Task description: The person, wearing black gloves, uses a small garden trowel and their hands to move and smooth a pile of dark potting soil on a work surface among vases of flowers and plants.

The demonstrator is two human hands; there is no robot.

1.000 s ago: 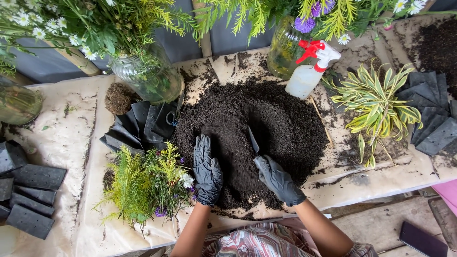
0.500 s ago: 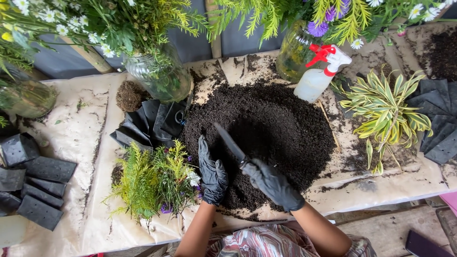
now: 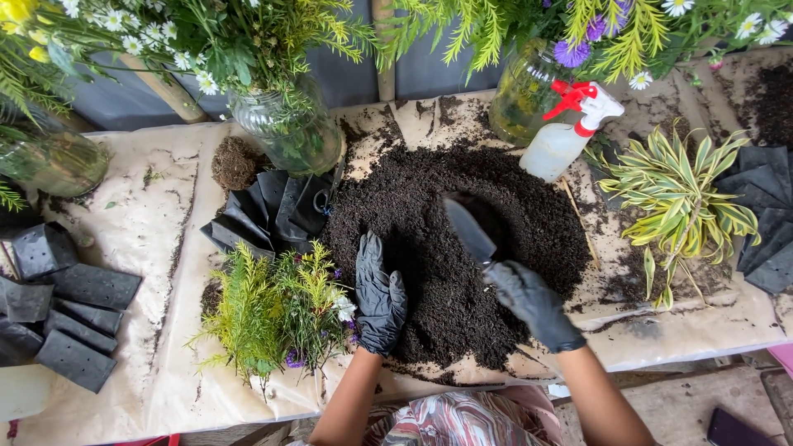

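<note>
A big heap of dark soil (image 3: pixel 429 215) covers the middle of the paper-lined table. My right hand (image 3: pixel 533 303), in a black glove, grips a small trowel (image 3: pixel 468 230) whose blade is raised over the heap, pointing up and left. My left hand (image 3: pixel 379 296), also gloved in black, rests flat on the near left edge of the soil. Just left of it lies a bunch of small green plants with purple and white flowers (image 3: pixel 277 310).
A pile of black plastic grow bags (image 3: pixel 273 211) lies left of the soil; more black bags (image 3: pixel 62 310) sit far left and far right (image 3: pixel 772 223). A spray bottle with red trigger (image 3: pixel 566 132), glass jars of flowers (image 3: pixel 289 128) and a striped-leaf plant (image 3: pixel 681 198) ring the heap.
My right hand has lifted the trowel out of the soil and swung its blade up over the heap. My left hand has stayed at the soil's near edge.
</note>
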